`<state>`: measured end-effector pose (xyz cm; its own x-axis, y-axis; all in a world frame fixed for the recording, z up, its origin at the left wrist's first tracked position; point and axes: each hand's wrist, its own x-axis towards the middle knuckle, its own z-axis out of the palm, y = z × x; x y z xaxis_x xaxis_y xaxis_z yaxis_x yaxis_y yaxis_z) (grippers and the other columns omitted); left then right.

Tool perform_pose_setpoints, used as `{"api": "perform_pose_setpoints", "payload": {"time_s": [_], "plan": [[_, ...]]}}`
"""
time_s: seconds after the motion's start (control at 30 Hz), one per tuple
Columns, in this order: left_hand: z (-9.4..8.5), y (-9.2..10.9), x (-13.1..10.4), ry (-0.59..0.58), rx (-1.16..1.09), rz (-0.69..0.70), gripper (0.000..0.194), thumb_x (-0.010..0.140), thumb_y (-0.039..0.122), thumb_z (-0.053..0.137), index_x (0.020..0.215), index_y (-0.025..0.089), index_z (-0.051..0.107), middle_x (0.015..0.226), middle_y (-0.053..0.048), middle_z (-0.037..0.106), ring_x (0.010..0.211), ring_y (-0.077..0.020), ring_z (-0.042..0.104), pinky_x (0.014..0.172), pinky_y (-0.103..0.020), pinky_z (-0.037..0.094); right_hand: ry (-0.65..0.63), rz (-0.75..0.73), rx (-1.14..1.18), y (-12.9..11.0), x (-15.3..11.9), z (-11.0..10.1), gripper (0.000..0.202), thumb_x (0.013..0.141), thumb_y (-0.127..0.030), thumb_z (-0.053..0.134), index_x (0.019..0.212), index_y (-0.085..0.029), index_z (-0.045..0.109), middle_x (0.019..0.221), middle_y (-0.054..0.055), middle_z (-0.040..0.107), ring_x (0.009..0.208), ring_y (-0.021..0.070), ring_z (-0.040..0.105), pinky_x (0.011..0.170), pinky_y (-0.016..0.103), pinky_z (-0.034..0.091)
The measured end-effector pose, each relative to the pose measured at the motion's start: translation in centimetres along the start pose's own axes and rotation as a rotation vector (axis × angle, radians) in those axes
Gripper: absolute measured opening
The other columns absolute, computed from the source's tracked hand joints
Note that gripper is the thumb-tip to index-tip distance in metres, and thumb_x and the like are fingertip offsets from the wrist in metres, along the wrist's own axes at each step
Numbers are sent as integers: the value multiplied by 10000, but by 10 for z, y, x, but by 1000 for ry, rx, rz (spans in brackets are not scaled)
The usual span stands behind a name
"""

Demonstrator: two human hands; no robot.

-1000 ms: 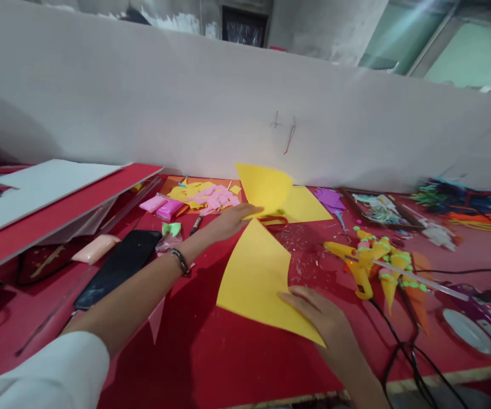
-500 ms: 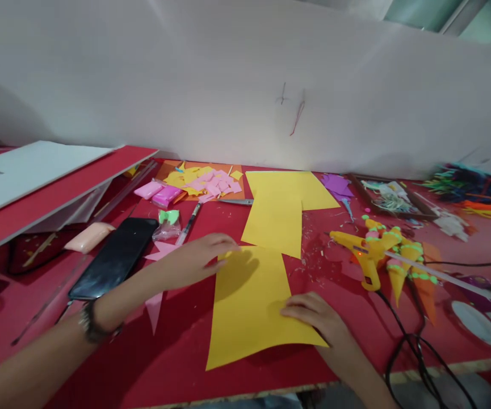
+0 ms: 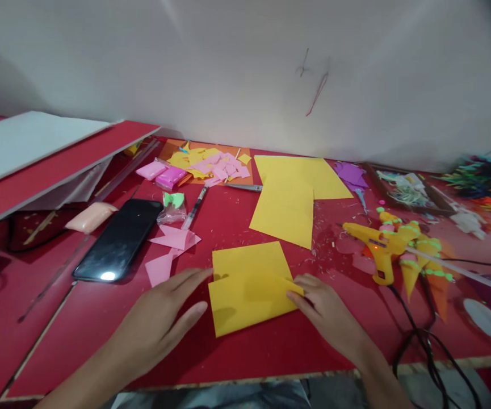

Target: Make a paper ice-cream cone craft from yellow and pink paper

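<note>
Pinching the folded yellow paper [image 3: 251,301] at its right end, the right hand [image 3: 330,309] has thumb and fingers pressed together on it. The left hand [image 3: 154,318] is at the paper's left side, thumb and fingers spread apart, grasping nothing; whether its fingertips touch the paper cannot be told. The paper lies near the middle of the front edge of the red table [image 3: 189,363]. Yellow sheets [image 3: 285,199] lie toward the back edge, a phone [image 3: 120,241] leftward, a glue gun [image 3: 379,247] rightward.
</note>
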<state>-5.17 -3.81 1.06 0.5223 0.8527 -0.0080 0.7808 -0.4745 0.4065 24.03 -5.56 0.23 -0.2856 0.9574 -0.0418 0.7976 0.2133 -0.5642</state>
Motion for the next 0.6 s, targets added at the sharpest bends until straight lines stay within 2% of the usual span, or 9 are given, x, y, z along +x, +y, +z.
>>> {"api": "perform_pose_setpoints", "payload": {"time_s": [0.1, 0.17, 0.23, 0.3, 0.4, 0.6], "plan": [[3, 5, -3, 197, 57, -19, 500, 828, 374, 355, 1304, 241, 282, 1286, -67, 429, 1128, -230, 449, 881, -346, 425, 26, 14, -111, 0, 7, 4, 270, 859, -273, 377, 718, -181, 587, 748, 48, 625, 714, 157, 570, 635, 253, 414], [4, 12, -2, 211, 104, 98, 551, 818, 386, 384, 1329, 249, 234, 1313, -57, 396, 1170, -230, 400, 938, -354, 373, 54, 50, -181, 0, 9, 5, 309, 861, -292, 367, 631, -178, 540, 645, 37, 595, 599, 143, 546, 538, 239, 369], [6, 21, 0, 107, 149, 282, 586, 813, 425, 399, 1344, 269, 206, 1352, -22, 352, 1216, -219, 343, 993, -352, 310, 70, 84, -226, -1, 11, 6, 321, 866, -311, 351, 624, -177, 514, 594, 28, 570, 532, 133, 522, 486, 235, 320], [11, 29, 3, -22, 165, 407, 614, 814, 484, 370, 1354, 266, 176, 1391, 2, 285, 1259, -211, 277, 1022, -355, 266, 69, 106, -245, -3, 12, 5, 319, 875, -312, 326, 655, -174, 512, 586, 27, 568, 517, 132, 523, 477, 233, 299], [20, 37, 9, -129, 150, 415, 633, 819, 538, 305, 1360, 249, 149, 1417, -16, 211, 1286, -219, 216, 1019, -384, 259, 44, 133, -251, -5, 16, 5, 310, 882, -301, 301, 691, -175, 511, 602, 30, 583, 539, 139, 544, 490, 231, 296], [32, 36, 15, -194, 128, 352, 650, 802, 587, 274, 1358, 276, 146, 1427, -42, 157, 1298, -254, 169, 1006, -429, 257, 57, 208, -287, -3, 23, 8, 318, 865, -357, 320, 640, -190, 468, 512, -2, 530, 458, 124, 492, 438, 226, 230]]}}
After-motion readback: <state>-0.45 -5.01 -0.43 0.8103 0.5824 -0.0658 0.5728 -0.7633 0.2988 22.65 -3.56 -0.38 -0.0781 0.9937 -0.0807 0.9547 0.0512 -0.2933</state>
